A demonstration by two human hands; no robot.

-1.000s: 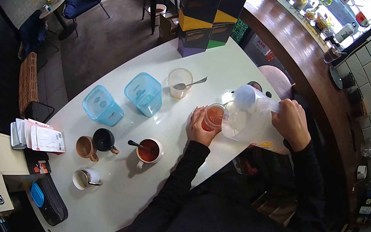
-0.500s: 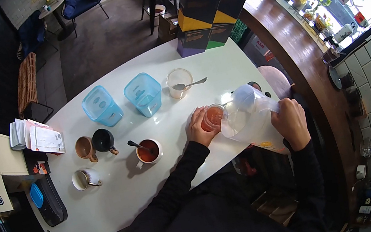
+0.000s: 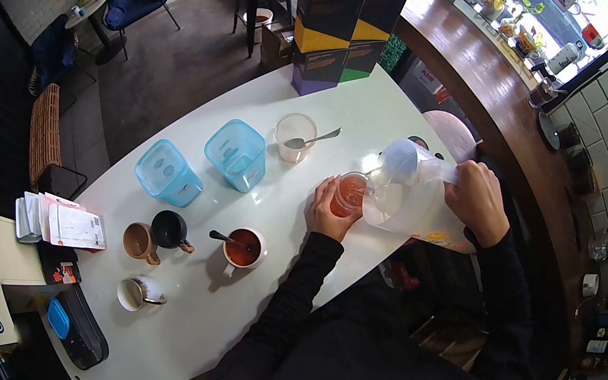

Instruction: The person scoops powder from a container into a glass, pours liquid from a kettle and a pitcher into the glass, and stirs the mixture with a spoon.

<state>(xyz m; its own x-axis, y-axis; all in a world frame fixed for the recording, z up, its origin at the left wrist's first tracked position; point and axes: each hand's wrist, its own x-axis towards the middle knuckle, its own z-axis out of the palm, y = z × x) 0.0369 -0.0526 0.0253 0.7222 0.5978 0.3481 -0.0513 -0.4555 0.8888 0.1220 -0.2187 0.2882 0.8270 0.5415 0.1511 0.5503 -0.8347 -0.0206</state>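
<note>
My left hand (image 3: 330, 208) is wrapped around a clear cup (image 3: 351, 194) holding a reddish drink, near the right side of the white table. With my right hand (image 3: 477, 200) I grip the handle of a translucent plastic pitcher (image 3: 406, 192). The pitcher is tilted to the left, its lip at the cup's rim; whether liquid is flowing is hard to make out. To the left stands a white mug (image 3: 261, 251) of red-brown liquid with a dark spoon (image 3: 227, 239) in it. Behind the cup is a clear tub (image 3: 294, 152) with a metal spoon (image 3: 324, 136) in it.
Two blue translucent containers (image 3: 237, 157) stand at the back of the table (image 3: 204, 313). Brown (image 3: 137, 241), black (image 3: 167, 229) and white-striped (image 3: 133, 293) mugs are grouped at left. Stacked dark boxes (image 3: 326, 15) occupy the far corner. A black case (image 3: 84, 335) lies at the left edge.
Both hands, the cup and the pitcher keep nearly the same pose. The view has shifted very slightly.
</note>
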